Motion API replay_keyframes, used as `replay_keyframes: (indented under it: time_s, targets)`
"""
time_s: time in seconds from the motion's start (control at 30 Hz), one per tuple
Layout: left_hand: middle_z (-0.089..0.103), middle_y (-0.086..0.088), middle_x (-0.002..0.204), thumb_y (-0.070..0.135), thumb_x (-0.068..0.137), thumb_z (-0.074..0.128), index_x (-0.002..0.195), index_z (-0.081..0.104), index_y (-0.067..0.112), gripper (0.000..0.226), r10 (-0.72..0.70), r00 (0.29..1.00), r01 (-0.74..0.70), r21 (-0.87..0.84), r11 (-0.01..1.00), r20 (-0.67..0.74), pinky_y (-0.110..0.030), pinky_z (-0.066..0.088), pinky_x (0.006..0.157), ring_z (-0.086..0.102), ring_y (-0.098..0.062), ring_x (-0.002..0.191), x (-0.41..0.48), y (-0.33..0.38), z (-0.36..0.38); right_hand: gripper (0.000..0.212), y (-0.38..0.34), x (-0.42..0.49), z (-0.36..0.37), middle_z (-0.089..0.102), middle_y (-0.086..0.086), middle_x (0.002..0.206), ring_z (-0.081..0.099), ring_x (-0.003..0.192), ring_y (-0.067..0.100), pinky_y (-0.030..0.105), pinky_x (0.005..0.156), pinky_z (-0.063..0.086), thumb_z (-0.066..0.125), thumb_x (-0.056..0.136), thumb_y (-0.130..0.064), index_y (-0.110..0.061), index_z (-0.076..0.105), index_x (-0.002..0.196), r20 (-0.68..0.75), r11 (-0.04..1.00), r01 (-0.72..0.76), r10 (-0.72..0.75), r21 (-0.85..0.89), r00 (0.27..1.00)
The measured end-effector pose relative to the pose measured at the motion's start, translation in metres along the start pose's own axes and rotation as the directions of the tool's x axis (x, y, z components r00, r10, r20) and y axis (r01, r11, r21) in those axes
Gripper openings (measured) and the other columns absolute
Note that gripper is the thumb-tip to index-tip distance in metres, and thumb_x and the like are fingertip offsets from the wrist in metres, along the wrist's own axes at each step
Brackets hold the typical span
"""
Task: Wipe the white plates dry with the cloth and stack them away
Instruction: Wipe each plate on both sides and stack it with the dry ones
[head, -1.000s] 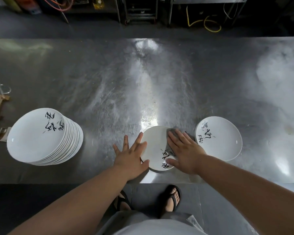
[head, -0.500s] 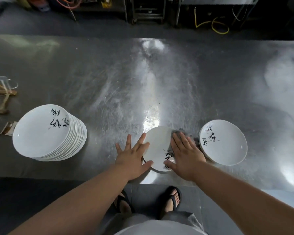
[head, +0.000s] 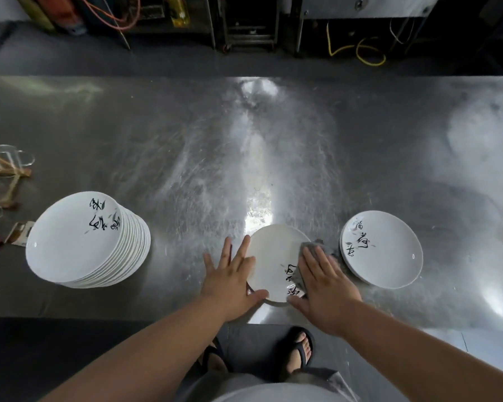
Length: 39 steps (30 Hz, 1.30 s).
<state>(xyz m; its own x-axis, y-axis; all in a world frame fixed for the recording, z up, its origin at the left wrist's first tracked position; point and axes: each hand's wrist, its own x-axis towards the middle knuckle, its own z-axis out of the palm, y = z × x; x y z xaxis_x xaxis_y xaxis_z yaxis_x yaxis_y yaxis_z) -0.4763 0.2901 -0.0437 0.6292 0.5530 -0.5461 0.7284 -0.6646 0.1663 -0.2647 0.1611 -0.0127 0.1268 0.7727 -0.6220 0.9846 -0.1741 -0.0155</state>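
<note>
Two hands on one plate [head: 273, 256], then. Where does it sit?

Flat on the steel table [head: 186, 155], close to its near edge. Black brush lettering shows at the plate's near right.

What is the left hand [head: 230, 281] doing?

It lies flat at the plate's left rim, fingers straight and spread. The first two fingers reach over the rim, the thumb runs along the plate's near edge, and the rest of the hand rests on the table.

And the right hand [head: 324, 282]?

Palm down on the plate's right side, fingers [head: 310, 259] straight and close together, pressing a grey cloth [head: 312, 245] onto the plate. The thumb sticks out to the left by the plate's near rim. Cloth shows beyond the fingertips and spills off the plate's right edge.

Other plates?

A tall stack of plates [head: 73, 242] stands well to the left of the plate, its rims fanning out on its right side. Just right of the plate, beside the cloth, is a second plate [head: 384, 250], lettered like the first. I cannot tell how many lie under it.

Anything else?

Far left of the plate, beyond the stack, a glass mug [head: 12, 153] with what look like thin sticks, at the frame's edge. Nearer than the plate, below the table's edge, the person's sandals [head: 302, 351]. Far beyond the plate, on the floor past the table, a yellow cable [head: 360, 50].
</note>
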Motion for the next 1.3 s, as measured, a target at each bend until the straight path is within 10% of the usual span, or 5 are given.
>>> replay_keyframes:
  time_s: [0.13,0.27,0.6,1.03,1.3]
  targets:
    - [-0.025,0.009,0.171,0.074,0.098,0.033,0.143,0.039,0.030,0.063,0.099,0.989,-0.100,-0.010,0.995,-0.112,-0.063,-0.013,0.124,-0.033,-0.019,0.154,0.013,-0.001,-0.022,0.103,-0.006,0.054,-0.041,-0.024,0.006,0.171,-0.027,0.157,0.026,0.046,0.129,-0.010,0.006,0.094,-0.083,-0.011,-0.018,0.163,-0.011,0.995,0.093,-0.093,-0.025,0.996]
    - [-0.025,0.012,0.171,0.064,0.102,0.036,0.165,0.001,0.036,0.078,0.058,0.996,-0.057,0.020,0.998,-0.069,-0.053,-0.016,0.126,-0.026,-0.021,0.157,0.030,-0.010,-0.028,0.098,-0.006,0.084,-0.059,-0.022,0.000,0.173,-0.024,0.158,0.021,0.046,0.129,-0.010,0.009,0.096,-0.082,-0.018,-0.015,0.165,-0.003,0.966,0.208,-0.211,-0.152,0.977]
    - [-0.023,0.018,0.170,0.076,0.095,0.038,0.162,-0.005,0.045,0.086,-0.047,0.998,0.048,0.043,0.998,-0.033,-0.069,-0.014,0.121,-0.016,-0.038,0.158,0.032,-0.005,-0.031,0.105,-0.018,0.027,-0.013,-0.035,0.009,0.165,-0.035,0.153,0.029,0.050,0.129,-0.009,0.010,0.094,-0.084,-0.010,-0.026,0.158,-0.010,0.999,-0.034,0.034,-0.015,0.999]
    - [-0.025,0.015,0.170,0.077,0.096,0.032,0.163,-0.005,0.044,0.083,-0.149,0.988,0.150,0.025,0.988,-0.037,-0.074,-0.016,0.117,-0.015,-0.045,0.157,0.021,0.009,-0.030,0.098,-0.015,0.012,-0.002,-0.037,0.007,0.162,-0.038,0.151,0.026,0.047,0.128,-0.013,0.005,0.095,-0.081,-0.012,-0.027,0.157,-0.028,0.999,0.027,-0.027,0.020,0.999]
    - [0.027,-0.001,0.158,0.051,0.108,0.033,0.157,0.031,0.042,0.050,0.283,0.957,-0.270,0.147,0.951,-0.069,-0.045,-0.021,0.124,0.002,-0.034,0.159,-0.008,0.007,-0.021,0.095,0.011,0.067,-0.031,-0.032,0.004,0.169,-0.037,0.151,0.023,0.046,0.129,-0.013,0.005,0.097,-0.079,-0.015,-0.024,0.161,-0.084,0.965,0.206,-0.221,-0.160,0.972]
